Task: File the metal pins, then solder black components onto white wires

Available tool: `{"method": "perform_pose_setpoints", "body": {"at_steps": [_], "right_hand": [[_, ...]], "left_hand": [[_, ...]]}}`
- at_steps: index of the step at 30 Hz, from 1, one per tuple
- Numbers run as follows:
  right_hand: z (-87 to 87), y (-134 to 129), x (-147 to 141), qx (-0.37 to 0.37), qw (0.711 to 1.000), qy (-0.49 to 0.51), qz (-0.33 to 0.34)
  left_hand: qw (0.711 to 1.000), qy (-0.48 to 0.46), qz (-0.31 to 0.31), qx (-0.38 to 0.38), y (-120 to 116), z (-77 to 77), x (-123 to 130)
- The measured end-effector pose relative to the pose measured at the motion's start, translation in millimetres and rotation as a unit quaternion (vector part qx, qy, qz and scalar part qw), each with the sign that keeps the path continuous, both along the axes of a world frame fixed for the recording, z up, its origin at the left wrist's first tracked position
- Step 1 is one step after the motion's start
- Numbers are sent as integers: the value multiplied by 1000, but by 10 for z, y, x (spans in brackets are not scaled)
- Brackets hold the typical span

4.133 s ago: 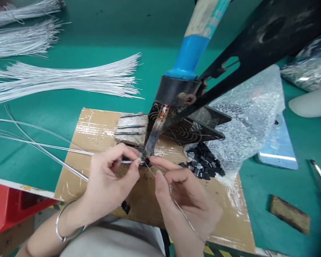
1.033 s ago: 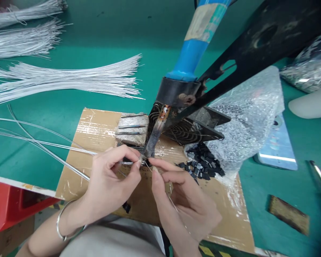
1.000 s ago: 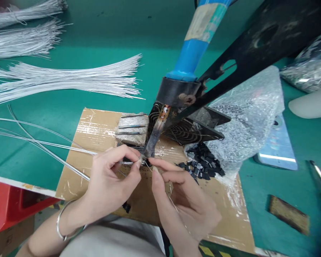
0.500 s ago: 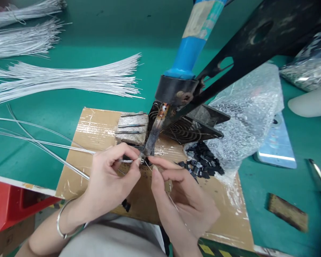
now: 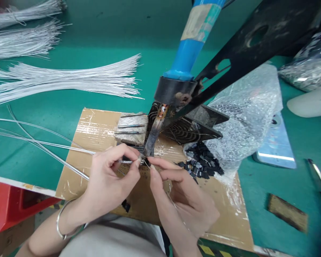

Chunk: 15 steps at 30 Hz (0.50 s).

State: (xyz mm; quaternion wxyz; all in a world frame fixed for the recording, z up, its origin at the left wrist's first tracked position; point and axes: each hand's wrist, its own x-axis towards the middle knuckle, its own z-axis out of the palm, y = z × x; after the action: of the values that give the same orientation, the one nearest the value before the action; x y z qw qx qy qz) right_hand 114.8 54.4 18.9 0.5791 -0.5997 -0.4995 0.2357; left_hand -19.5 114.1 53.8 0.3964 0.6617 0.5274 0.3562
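Note:
My left hand point(image 5: 115, 175) is closed in a pinch, thumb and forefinger together just under the tip of a soldering iron point(image 5: 152, 137). Thin white wires point(image 5: 80, 149) run in from the left to this hand, and a silvery end shows by the fingertips. What exactly sits in the pinch is mostly hidden. Close on the right, my right hand point(image 5: 182, 192) grips a fine strand of solder wire point(image 5: 147, 164) between thumb and fingers. The strand points at the iron's tip, and its tail trails across the palm.
A black bracket point(image 5: 230, 53) carries the iron from the upper right. Behind it lies a black fan point(image 5: 182, 130). Beside a pale block point(image 5: 131, 128) with metal pins are small black pieces point(image 5: 203, 160), spilling from a bubble-wrap bag point(image 5: 251, 114). White wire bundles point(image 5: 69, 78) lie left on the green table.
Both hands stay almost where they were, with the right fingertips shifted very slightly left. Nothing has visibly been let go or picked up.

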Motion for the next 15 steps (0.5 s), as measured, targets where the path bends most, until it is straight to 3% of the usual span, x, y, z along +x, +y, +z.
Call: {"method": "perform_pose_setpoints", "body": {"at_steps": [12, 15], "right_hand": [[-45, -56, -3, -22, 1000, 17, 13], [-65, -89, 110, -45, 998, 28, -34]], "left_hand": [[999, -20, -8, -39, 4, -1, 3], [998, -17, -14, -51, -18, -27, -33]]}}
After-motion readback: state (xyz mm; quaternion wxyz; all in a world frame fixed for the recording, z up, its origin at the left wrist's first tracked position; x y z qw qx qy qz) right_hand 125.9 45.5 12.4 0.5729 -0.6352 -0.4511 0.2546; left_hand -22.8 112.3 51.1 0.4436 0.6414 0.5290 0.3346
